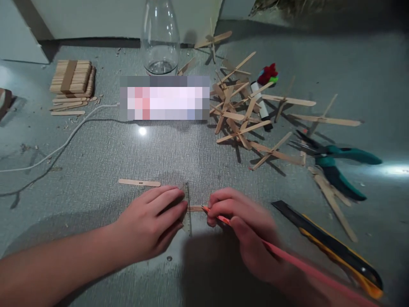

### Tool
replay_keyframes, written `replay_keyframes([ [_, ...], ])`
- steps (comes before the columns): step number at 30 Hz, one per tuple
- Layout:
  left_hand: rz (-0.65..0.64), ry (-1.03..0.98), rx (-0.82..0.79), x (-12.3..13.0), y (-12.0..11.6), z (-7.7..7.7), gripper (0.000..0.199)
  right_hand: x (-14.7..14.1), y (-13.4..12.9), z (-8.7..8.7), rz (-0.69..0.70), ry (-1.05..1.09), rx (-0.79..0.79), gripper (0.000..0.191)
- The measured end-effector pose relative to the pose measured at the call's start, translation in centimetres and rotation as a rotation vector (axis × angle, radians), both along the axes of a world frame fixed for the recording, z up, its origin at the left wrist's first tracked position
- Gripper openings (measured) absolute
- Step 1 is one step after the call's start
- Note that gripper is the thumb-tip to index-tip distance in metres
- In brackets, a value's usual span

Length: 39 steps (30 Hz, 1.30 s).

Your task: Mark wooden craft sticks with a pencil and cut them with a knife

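Note:
My left hand (pixel 155 219) is closed, its fingers bunched and pressing a clear ruler (pixel 188 221) across a wooden craft stick (pixel 195 209) on the grey surface. Most of the ruler and the stick's left part are hidden under that hand. A pink-red pencil (pixel 297 258) is gripped in my right hand (pixel 244 226), its tip at the stick just right of the ruler's edge. The right fingers also touch or cover the stick's right end. Another craft stick (pixel 139 183), with a small dark mark at its middle, lies beyond my left hand.
Crossed craft-stick pieces (pixel 238 132) lie piled at the back right, around a white marker (pixel 260 100). Green-handled pliers (pixel 338 157) and a box cutter (pixel 329 243) lie on the right. A banded stick bundle (pixel 72 76), white cable (pixel 70 136) and glass bottle (pixel 160 38) are behind.

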<state>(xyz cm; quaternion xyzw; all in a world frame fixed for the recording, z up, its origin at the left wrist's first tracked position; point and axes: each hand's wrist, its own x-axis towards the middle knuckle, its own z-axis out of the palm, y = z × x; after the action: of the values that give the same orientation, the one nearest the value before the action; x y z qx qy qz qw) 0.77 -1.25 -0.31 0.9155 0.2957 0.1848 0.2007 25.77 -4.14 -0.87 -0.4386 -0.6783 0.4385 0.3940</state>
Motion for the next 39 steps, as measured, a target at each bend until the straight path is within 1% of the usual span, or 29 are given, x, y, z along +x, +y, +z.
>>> replay_keyframes([
  [3, -0.003, -0.024, -0.018, 0.0, 0.0, -0.2, 0.031, -0.1, 0.5, 0.4, 0.031, -0.008, 0.018, 0.036],
  [6, -0.013, -0.04, -0.039, 0.0, 0.0, -0.5, 0.031, -0.3, 1.0, 0.6, 0.047, -0.086, 0.052, 0.016],
  [7, -0.014, -0.038, -0.045, 0.0, 0.0, -0.5, 0.031, -0.5, 1.1, 0.6, 0.042, -0.112, 0.064, 0.013],
  [11, -0.011, -0.026, -0.029, 0.0, 0.1, -0.5, 0.031, -0.8, 1.0, 0.2, 0.041, -0.133, 0.081, 0.019],
  [17, -0.067, 0.028, 0.157, 0.1, 0.0, 0.0, 0.022, -0.8, 0.9, 0.1, 0.035, -0.14, 0.064, 0.017],
  [19, -0.077, 0.033, 0.177, 0.1, 0.0, 0.1, 0.022, -0.8, 0.9, 0.2, 0.042, -0.133, 0.061, 0.017],
  [22, -0.106, 0.026, 0.132, 0.0, 0.0, -0.3, 0.025, -0.7, 1.0, 0.3, 0.048, -0.136, 0.055, 0.018],
  [26, -0.123, -0.009, -0.004, -0.4, 0.0, -0.9, 0.035, -0.7, 0.8, 0.2, 0.061, -0.114, 0.045, 0.018],
  [28, -0.124, -0.023, -0.047, -0.5, -0.1, -1.0, 0.039, -0.7, 0.8, 0.1, 0.063, -0.095, 0.039, 0.017],
  [29, -0.122, -0.026, -0.04, -0.5, -0.1, -0.9, 0.038, -0.6, 0.7, 0.0, 0.063, -0.089, 0.036, 0.017],
  [32, -0.089, 0.002, 0.084, -0.1, -0.5, -0.3, 0.031, -0.6, 0.7, 0.0, 0.056, -0.083, 0.027, 0.017],
  [35, -0.064, 0.096, 0.232, 0.3, -1.2, 0.2, 0.029, -0.6, 0.8, 0.0, 0.042, -0.071, 0.024, 0.017],
  [37, -0.067, 0.126, 0.292, 0.4, -1.6, 0.3, 0.029, -0.6, 0.9, 0.1, 0.03, -0.063, 0.02, 0.016],
  [39, -0.055, 0.104, 0.321, 0.4, -1.7, 0.3, 0.026, -0.5, 0.9, 0.1, 0.02, -0.062, 0.013, 0.016],
])
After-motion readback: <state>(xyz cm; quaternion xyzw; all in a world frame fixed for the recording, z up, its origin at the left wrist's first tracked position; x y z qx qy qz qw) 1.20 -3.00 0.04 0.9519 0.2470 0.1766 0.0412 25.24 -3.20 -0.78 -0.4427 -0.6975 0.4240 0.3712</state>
